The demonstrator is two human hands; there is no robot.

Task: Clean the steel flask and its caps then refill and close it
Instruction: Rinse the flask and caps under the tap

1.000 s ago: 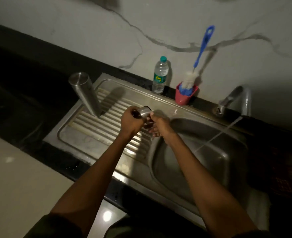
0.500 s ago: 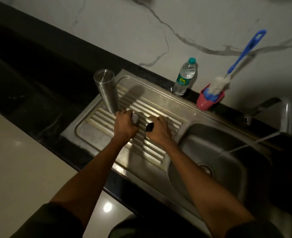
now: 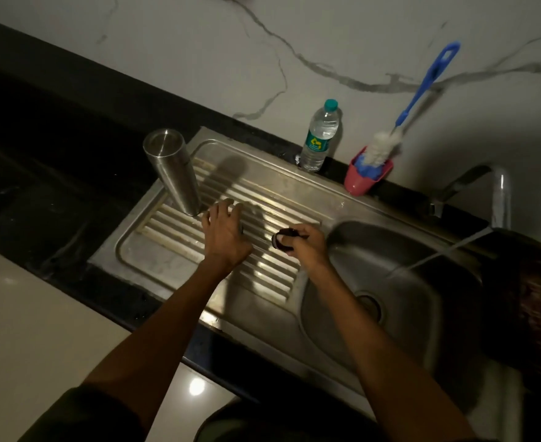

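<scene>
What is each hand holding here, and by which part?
Right hand grips the dark inner cap by its rim; left hand holds nothing visible.

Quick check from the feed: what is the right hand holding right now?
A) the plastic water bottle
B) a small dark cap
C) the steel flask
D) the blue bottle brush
B: the right hand grips a small dark cap above the draining board, while the steel flask, bottle brush and water bottle stand untouched.

Brushed steel flask, ribbed steel drainboard
</scene>
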